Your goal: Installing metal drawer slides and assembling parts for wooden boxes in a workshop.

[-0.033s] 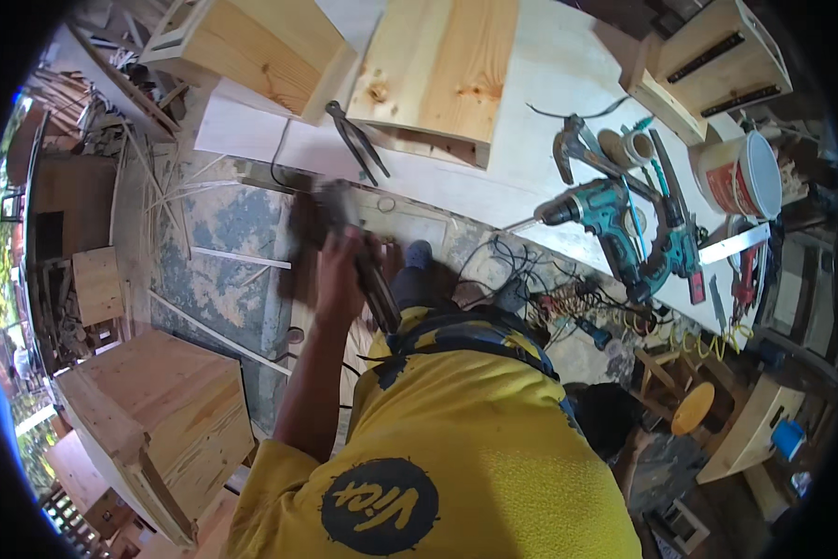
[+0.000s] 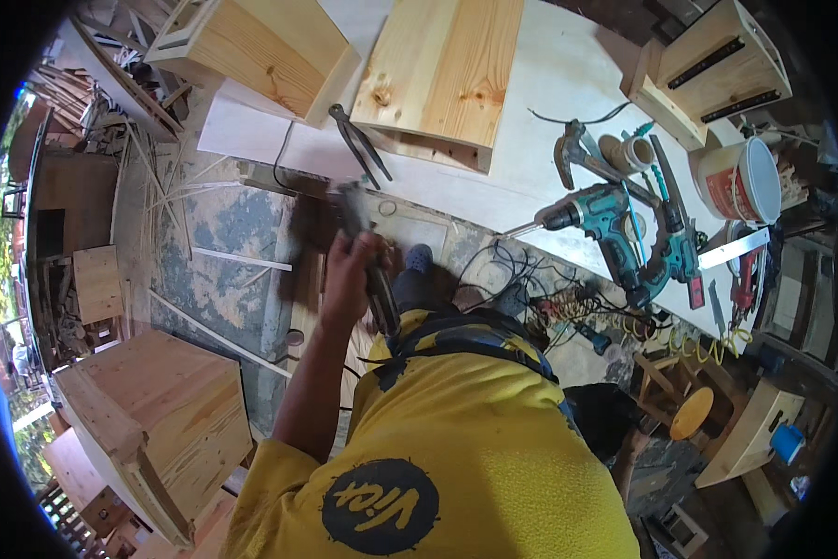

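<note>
Paint-patched concrete floor (image 2: 214,224) lies below the left hand (image 2: 348,270), whose grip wraps a long, dark, grey-headed tool (image 2: 380,294) near the white worktop (image 2: 554,102); the right hand is out of view. The tool looks rigid and heavyish, probably best held mid-body. Dark metal pincers (image 2: 355,140) lie beyond.

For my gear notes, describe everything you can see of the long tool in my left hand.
The long tool is narrow, with a grey front end that may be metal and a darker rear. Your left hand grips it around the middle. It lies at a slant, front pointing away from you, rear close to your yellow shirt. The front is blurred; whether it touches anything below can't be told.
</note>
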Tool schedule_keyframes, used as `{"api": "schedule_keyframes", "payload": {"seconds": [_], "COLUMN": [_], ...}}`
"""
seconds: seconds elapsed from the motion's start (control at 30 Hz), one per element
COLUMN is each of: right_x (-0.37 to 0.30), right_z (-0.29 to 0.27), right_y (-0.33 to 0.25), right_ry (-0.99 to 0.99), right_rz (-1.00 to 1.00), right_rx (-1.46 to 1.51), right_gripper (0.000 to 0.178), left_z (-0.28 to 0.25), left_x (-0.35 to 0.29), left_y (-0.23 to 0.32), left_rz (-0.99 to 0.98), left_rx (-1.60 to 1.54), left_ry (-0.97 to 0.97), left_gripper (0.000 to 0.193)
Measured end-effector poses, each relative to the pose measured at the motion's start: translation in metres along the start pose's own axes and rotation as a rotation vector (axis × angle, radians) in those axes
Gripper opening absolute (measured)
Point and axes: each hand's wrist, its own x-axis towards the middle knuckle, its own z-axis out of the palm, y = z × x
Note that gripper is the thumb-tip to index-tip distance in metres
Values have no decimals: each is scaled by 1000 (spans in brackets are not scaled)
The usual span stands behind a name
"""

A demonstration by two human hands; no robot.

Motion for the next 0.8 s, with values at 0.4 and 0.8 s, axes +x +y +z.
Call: {"api": "schedule_keyframes", "payload": {"seconds": [0.4,0.8], "right_x": [-31,-37], "right_z": [78,31], "right_y": [-191,-583], "right_ry": [-950,-740], "right_rz": [-71,-988], "right_rx": [-169,669], "right_gripper": [17,26], "left_z": [61,102], "left_x": [-13,-24], "left_y": [23,13], "left_rz": [-13,-174], "left_rx": [491,615], "left_ry": [-450,-911], "left_gripper": [22,30]}}
